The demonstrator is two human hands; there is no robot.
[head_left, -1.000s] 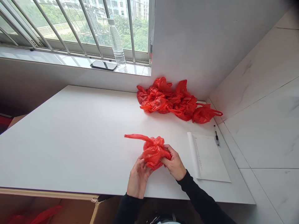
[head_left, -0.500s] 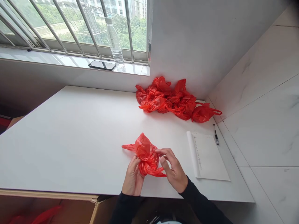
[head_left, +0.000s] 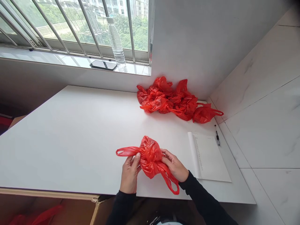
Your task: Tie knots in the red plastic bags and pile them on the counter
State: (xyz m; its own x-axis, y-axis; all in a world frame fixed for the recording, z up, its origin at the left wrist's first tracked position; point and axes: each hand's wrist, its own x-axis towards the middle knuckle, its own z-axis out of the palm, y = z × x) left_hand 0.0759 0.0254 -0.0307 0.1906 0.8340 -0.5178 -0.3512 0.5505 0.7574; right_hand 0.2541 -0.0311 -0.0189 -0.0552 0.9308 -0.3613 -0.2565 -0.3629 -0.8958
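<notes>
Between my two hands is a crumpled red plastic bag (head_left: 152,153), bunched in the middle, just over the near part of the white table (head_left: 77,134). One looped handle sticks out to the left, and another hangs down toward the table's front edge. My left hand (head_left: 130,175) pinches the bag at the base of the left loop, thumb on top. On the other side, my right hand (head_left: 174,165) grips the bag's right edge, its fingertips partly behind the plastic. Whether anything lies inside the bag cannot be made out.
A heap of red plastic bags (head_left: 167,98) lies against the wall at the back. To the right are a notepad (head_left: 212,157) and a pen (head_left: 217,137). A phone (head_left: 103,65) and water bottle (head_left: 116,43) occupy the windowsill. Below left, a cardboard box (head_left: 77,209) holds red plastic.
The bag has been turned and spread, so its left loop reaches further left and the other hangs lower. My right hand has closed on the bag; my left hand has shifted slightly left.
</notes>
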